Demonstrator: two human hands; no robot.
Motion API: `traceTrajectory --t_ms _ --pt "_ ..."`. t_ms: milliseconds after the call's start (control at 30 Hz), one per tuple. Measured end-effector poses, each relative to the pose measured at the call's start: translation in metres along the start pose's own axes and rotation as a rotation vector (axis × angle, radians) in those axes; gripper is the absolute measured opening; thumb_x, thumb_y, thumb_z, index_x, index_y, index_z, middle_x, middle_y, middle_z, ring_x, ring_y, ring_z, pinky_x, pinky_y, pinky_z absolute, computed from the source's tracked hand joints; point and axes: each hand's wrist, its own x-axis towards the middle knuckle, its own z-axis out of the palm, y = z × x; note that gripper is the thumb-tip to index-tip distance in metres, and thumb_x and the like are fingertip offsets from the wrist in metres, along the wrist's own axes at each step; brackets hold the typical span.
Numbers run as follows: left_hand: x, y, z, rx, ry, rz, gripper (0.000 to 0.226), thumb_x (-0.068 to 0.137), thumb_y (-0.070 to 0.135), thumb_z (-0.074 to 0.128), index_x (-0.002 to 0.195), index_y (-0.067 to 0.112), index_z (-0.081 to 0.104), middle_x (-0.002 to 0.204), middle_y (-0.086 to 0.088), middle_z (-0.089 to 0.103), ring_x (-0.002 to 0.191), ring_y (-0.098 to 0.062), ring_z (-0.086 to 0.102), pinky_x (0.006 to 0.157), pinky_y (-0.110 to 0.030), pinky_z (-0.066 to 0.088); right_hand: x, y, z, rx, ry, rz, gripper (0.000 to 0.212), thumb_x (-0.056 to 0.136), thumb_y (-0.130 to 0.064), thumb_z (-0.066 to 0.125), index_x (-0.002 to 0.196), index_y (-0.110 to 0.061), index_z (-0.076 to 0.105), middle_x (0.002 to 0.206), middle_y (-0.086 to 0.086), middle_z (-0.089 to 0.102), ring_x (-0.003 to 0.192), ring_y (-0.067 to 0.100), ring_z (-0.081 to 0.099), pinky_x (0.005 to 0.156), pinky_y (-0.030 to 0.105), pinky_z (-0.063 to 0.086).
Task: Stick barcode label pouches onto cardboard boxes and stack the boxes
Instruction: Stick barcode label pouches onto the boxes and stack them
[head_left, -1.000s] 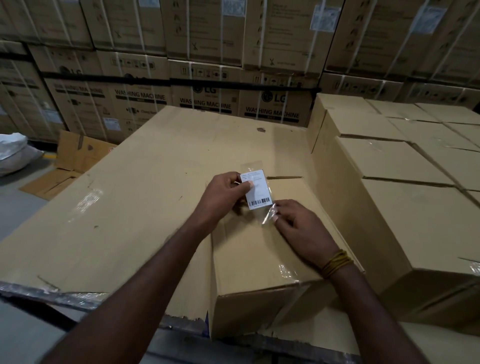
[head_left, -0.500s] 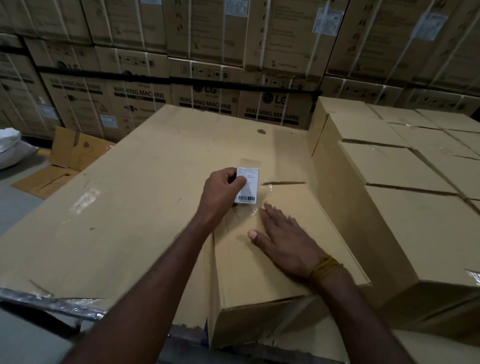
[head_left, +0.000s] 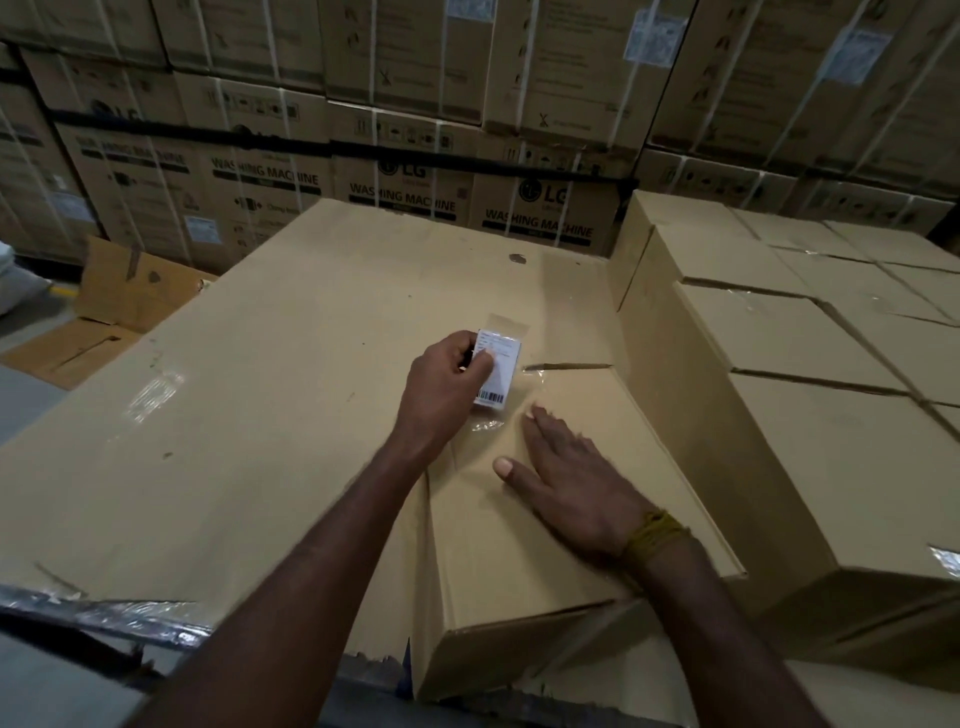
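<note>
The left hand (head_left: 447, 382) pinches the barcode label pouch (head_left: 496, 371) in its grip above the far end of the cardboard box (head_left: 519, 561), while the right hand (head_left: 571, 488) lies flat, fingers straight, on the box's top beside stacked boxes (head_left: 810, 395).

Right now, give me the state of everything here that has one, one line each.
Label pouch: pinched in the left hand, above the box's far end, not stuck down.
Left hand: gripping the pouch.
Right hand: flat, fingers straight, pressing the box top.
Small box: closed, taped.
Stacked boxes: closed, taped.
</note>
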Motion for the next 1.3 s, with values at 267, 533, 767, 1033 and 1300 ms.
traceTrajectory --t_ms 267,533,767,1033,1300 --pt "0.001 -0.002 -0.001 -0.037 -0.012 0.007 0.016 0.098 0.024 0.058 0.105 0.019 0.071 0.09 0.004 0.074 0.078 -0.012 0.071 0.065 -0.036 0.058 -0.059 -0.009 0.012 -0.046 -0.102 -0.013 0.107 0.063 -0.09 -0.01 0.152 -0.032 -0.024 0.154 -0.02 -0.035 0.144 0.002 -0.026 0.119 0.028 -0.009" --pt "0.001 -0.003 0.0 -0.014 -0.018 -0.001 0.017 0.098 0.025 0.059 0.108 0.02 0.072 0.093 0.004 0.075 0.082 -0.011 0.072 0.069 -0.032 0.056 -0.01 -0.006 0.006 -0.034 0.011 0.007 0.088 0.09 -0.073 0.015 0.157 -0.022 -0.012 0.163 -0.006 -0.02 0.151 0.009 -0.013 0.122 0.029 -0.003" --pt "0.004 -0.006 0.0 -0.028 -0.028 0.011 0.016 0.097 0.026 0.06 0.106 0.022 0.074 0.09 0.004 0.075 0.079 -0.011 0.071 0.068 -0.036 0.058 -0.048 -0.006 0.011 -0.045 -0.087 -0.016 0.099 0.073 -0.085 -0.004 0.155 -0.03 -0.018 0.158 -0.017 -0.028 0.147 0.001 -0.02 0.121 0.028 -0.007" --pt "0.003 -0.006 0.001 -0.012 -0.02 0.017 0.017 0.098 0.025 0.061 0.108 0.02 0.073 0.092 0.004 0.075 0.08 -0.01 0.071 0.066 -0.026 0.055 -0.036 -0.01 0.012 -0.041 -0.041 -0.012 0.094 0.081 -0.078 0.008 0.156 -0.025 -0.016 0.161 -0.011 -0.026 0.149 0.007 -0.016 0.123 0.031 -0.003" --pt "0.003 -0.006 0.0 0.01 -0.022 0.029 0.017 0.097 0.027 0.062 0.108 0.02 0.073 0.092 0.004 0.075 0.081 -0.009 0.072 0.068 -0.031 0.059 -0.019 -0.009 0.006 -0.022 -0.029 -0.014 0.088 0.088 -0.074 0.011 0.156 -0.024 -0.013 0.162 -0.009 -0.022 0.15 0.007 -0.015 0.121 0.029 -0.006"
